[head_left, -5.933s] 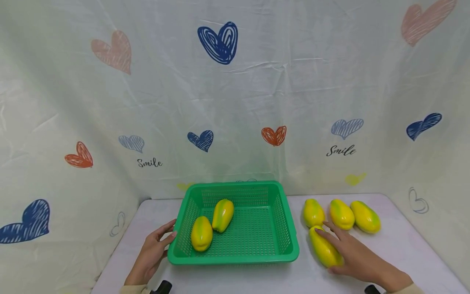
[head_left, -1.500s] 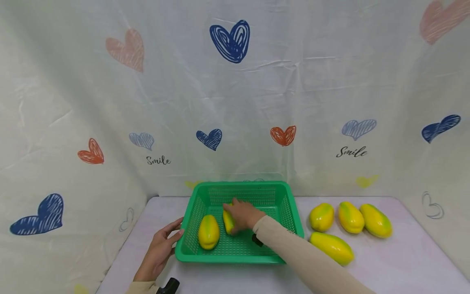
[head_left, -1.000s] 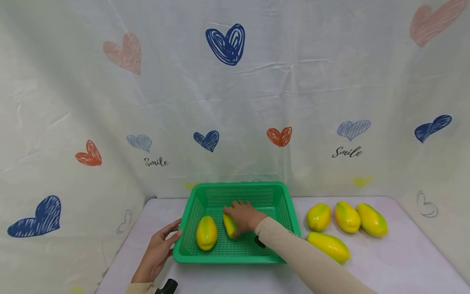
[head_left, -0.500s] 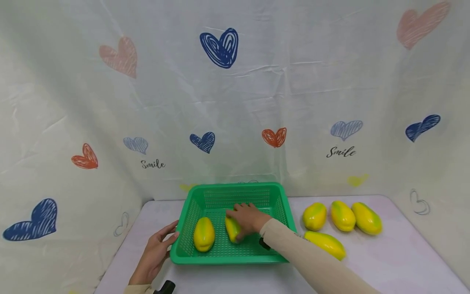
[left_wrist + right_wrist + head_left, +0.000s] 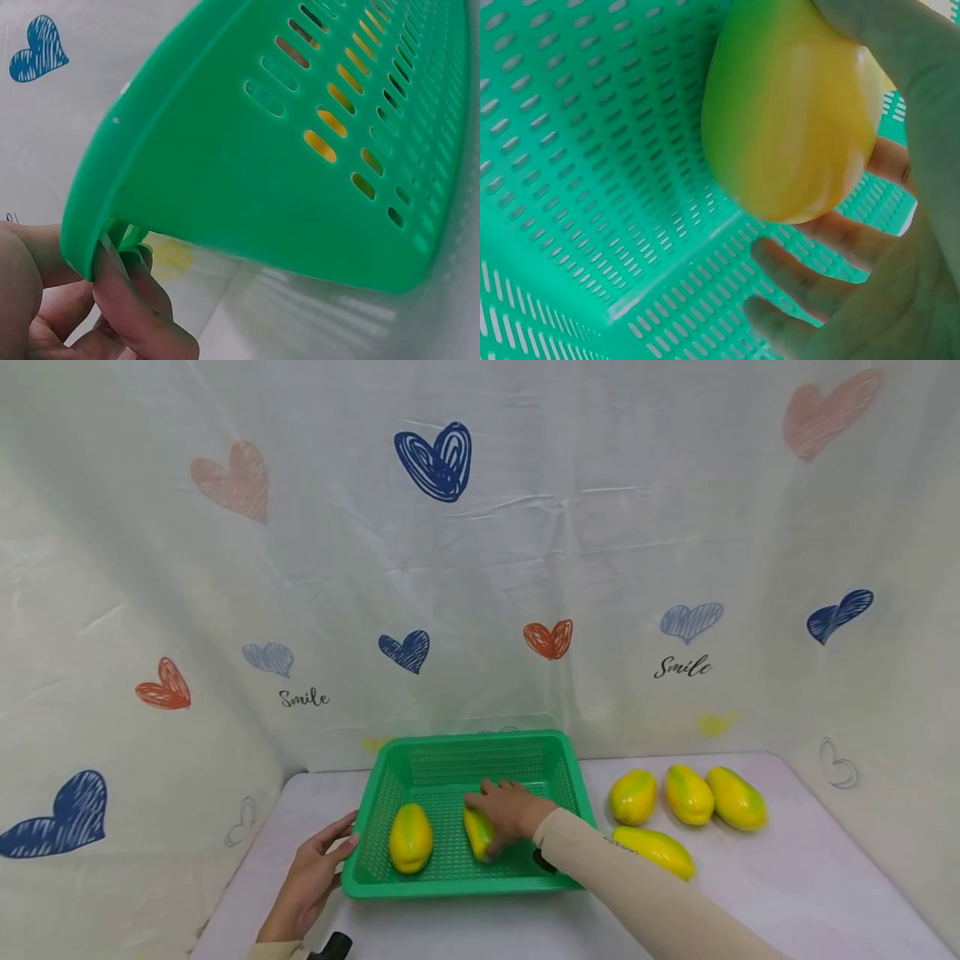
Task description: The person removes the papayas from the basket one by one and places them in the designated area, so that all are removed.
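Green basket (image 5: 450,888), slotted walls and floor, sits on the pale desk (image 5: 795,881) near the far edge, left of the desk's right-hand fruit. Left hand (image 5: 309,877): pinches the basket's left rim, thumb and fingers to either side of it; the left wrist view shows the fingers curled at the lip. Right hand (image 5: 513,814): inside the basket, holding a yellow-green fruit (image 5: 477,835) about mid-floor, thumb on one side, fingers on the other; the right wrist view shows two fingers spread clear of the fruit. Whether the held fruit bears on the basket floor, cannot tell. Second fruit (image 5: 410,839) lies in the left part of the basket, apart from the held one. On the desk, right of the basket, four more: left fruit (image 5: 633,797), middle fruit (image 5: 689,795) and right fruit (image 5: 737,799) in a far row, the latter two close together; near fruit (image 5: 660,852) partly behind the beige right sleeve (image 5: 622,877). Behind the desk hangs a whitish sheet (image 5: 480,568) printed with hearts and "Smile".
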